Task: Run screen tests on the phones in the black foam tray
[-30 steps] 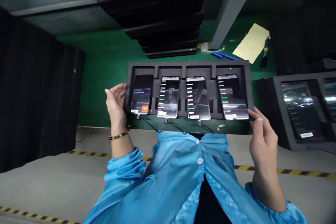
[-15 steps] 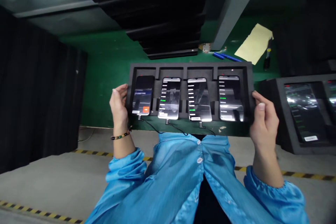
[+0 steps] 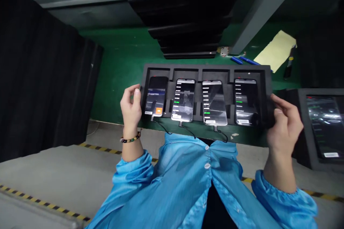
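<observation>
Nearest the camera, blue sleeves lead up to both hands at the ends of a black foam tray [image 3: 268, 78]. The left hand [image 3: 130, 106], with a bead bracelet [image 3: 130, 138] at the wrist, curls its fingers [image 3: 136, 93] around the tray's left end, thumb on the top rim. The right hand [image 3: 285, 125] clamps the right end, fingers [image 3: 278, 101] lying along the side and the thumb pressed to the near corner. The tray rests near the front edge of the green surface [image 3: 120, 61], straight ahead of the body, and holds four lit phones in a row, one per slot; the leftmost phone [image 3: 156, 96] shows an orange button, and cables [image 3: 188, 131] hang from the near ends. To handle it well, I judge both grips should stay level and matched, so that no phone slides and no cable pulls taut. Farther off lie a stack of black trays [image 3: 188, 25], blue pens [image 3: 245, 60] and a yellow sheet [image 3: 276, 50]; a second tray [image 3: 303, 128] sits to the right.
</observation>
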`<state>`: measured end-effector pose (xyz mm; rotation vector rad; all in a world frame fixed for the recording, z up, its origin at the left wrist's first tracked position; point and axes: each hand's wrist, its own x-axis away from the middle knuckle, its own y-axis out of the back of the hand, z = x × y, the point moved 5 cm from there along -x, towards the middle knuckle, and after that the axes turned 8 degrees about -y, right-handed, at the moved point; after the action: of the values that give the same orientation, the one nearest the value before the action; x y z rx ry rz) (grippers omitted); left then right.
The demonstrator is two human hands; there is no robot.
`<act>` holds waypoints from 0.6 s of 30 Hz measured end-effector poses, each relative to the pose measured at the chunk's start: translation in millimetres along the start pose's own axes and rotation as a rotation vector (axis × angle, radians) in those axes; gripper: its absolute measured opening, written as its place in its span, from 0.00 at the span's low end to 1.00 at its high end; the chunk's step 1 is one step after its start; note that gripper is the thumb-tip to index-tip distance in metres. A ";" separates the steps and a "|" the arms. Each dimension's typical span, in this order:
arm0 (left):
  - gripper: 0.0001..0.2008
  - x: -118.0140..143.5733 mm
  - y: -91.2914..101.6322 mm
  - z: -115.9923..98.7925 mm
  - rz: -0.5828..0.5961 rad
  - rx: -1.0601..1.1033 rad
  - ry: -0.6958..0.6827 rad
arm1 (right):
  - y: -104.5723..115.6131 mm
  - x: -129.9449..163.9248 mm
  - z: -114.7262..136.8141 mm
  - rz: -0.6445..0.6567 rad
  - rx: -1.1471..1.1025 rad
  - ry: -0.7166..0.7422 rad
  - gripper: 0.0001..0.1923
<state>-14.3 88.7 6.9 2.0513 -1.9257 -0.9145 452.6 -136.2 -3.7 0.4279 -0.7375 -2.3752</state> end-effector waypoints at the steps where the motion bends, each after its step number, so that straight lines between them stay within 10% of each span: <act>1: 0.24 0.0 -0.6 -11.6 0.018 -0.062 -0.075 | 1.6 0.8 5.0 -0.002 -0.040 0.012 0.24; 9: 0.21 29.8 -69.4 -117.3 0.518 -0.197 -0.538 | -30.2 18.3 80.6 0.371 0.261 0.456 0.25; 14: 0.27 47.3 -133.0 -140.9 0.680 -0.279 -0.613 | -71.6 11.8 100.4 0.483 0.436 0.521 0.26; 18: 0.27 56.0 -124.5 -154.6 0.796 -0.326 -0.563 | -51.5 33.8 104.7 0.487 0.454 0.489 0.26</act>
<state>172.6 11.1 47.0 0.7482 -2.3352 -1.5116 355.4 -81.8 44.5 0.8680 -1.0039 -1.5557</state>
